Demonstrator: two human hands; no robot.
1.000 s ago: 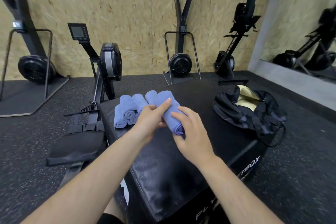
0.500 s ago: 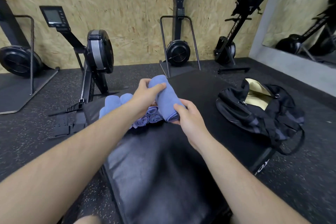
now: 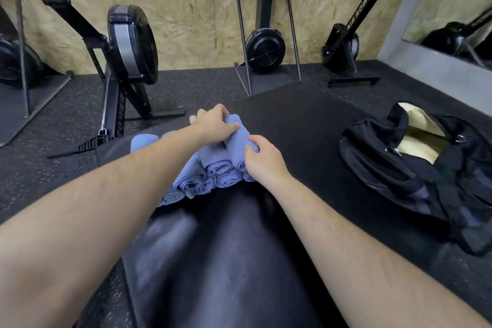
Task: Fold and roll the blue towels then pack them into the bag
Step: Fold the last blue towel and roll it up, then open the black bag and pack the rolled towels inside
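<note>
Blue-towel stacking: curling left hand (image 3: 213, 125) round the top rolled towel (image 3: 239, 141) at its far end, pinching its near end with right hand (image 3: 263, 160), resting it on the towel pile (image 3: 202, 184), lower than before; unzipped duffel bag (image 3: 386, 168) showing pale yellow interior (image 3: 418, 141).

Chipboard wall (image 3: 186, 8), speckled black rubber floor (image 3: 66, 120), rowing machines (image 3: 127, 40), mirror (image 3: 458, 8).

Left hand (image 3: 215, 125) and right hand (image 3: 262, 157) grip a rolled blue towel (image 3: 239, 138) atop the towel stack (image 3: 205, 178).
</note>
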